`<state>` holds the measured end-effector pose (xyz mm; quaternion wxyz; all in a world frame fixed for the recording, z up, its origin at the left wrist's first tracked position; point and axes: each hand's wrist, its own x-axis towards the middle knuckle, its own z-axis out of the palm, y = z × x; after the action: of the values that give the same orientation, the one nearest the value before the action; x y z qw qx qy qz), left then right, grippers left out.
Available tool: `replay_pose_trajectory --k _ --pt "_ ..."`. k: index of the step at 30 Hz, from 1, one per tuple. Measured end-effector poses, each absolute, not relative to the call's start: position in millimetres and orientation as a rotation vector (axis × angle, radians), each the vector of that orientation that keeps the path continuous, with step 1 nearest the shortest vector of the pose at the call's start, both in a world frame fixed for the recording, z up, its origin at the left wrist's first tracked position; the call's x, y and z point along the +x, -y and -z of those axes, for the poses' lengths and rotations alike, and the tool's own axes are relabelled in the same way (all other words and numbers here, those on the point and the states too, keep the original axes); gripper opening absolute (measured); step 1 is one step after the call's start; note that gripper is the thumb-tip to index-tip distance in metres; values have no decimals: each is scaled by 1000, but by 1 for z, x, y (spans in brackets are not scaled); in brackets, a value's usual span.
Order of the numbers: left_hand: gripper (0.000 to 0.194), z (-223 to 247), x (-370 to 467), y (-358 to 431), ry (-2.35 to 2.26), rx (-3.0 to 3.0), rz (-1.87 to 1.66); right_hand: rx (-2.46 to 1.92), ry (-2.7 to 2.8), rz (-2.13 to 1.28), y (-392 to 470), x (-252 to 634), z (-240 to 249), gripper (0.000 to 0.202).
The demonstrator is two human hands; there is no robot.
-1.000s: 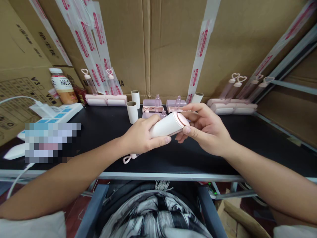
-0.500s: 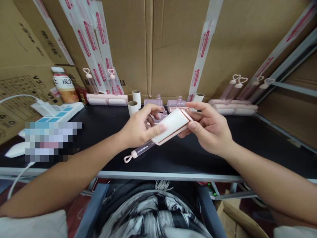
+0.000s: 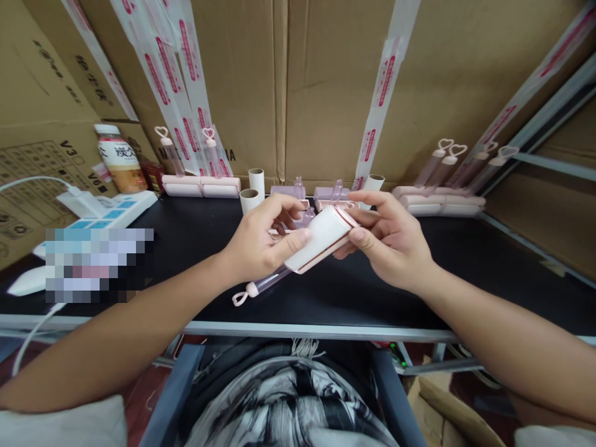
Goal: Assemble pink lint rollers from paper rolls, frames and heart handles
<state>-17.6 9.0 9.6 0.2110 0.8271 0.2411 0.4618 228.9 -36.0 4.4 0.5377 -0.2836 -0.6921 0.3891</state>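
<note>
Both hands hold a white roll with pink edges (image 3: 321, 239), tilted up to the right above the black table. The thumb of my left hand (image 3: 263, 239) presses on its white face, the fingers curled behind. My right hand (image 3: 395, 242) pinches the upper right end between thumb and fingers. Under the roll's lower left end, a clear tube with a pink heart-shaped loop (image 3: 270, 280) slants out; its other end is hidden. Purple and pink pieces (image 3: 335, 194) lie just beyond the hands.
Pink rollers with upright heart-topped handles stand at the back left (image 3: 202, 186) and back right (image 3: 442, 205). White cardboard tubes (image 3: 256, 180) stand behind my left hand. A bottle (image 3: 121, 160) and a white power strip (image 3: 116, 214) are at the left.
The roll has turned very slightly in my hands, and the thumb of my right hand has shifted a little to the left along its end. The rest looks the same.
</note>
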Motion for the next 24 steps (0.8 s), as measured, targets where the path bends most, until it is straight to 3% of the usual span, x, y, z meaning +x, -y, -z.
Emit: replay_pose_trajectory --k 7,13,17,19,24 --pt "62 -13 -19 -12 -637 2538 -1131 -640 1679 -933 38 227 -3 45" --pt "32 -23 -40 -45 -984 2261 -1594 -706 1628 -855 37 230 -8 49" --pt "24 -21 -38 -44 -932 2223 -1528 -710 1626 -893 37 229 -8 49" --pt "29 -18 -30 -30 -827 2294 -1363 -694 1633 -921 37 228 -6 48" --pt "64 -11 -14 -3 -755 2477 -1007 -678 1616 -1066 36 223 2 49"
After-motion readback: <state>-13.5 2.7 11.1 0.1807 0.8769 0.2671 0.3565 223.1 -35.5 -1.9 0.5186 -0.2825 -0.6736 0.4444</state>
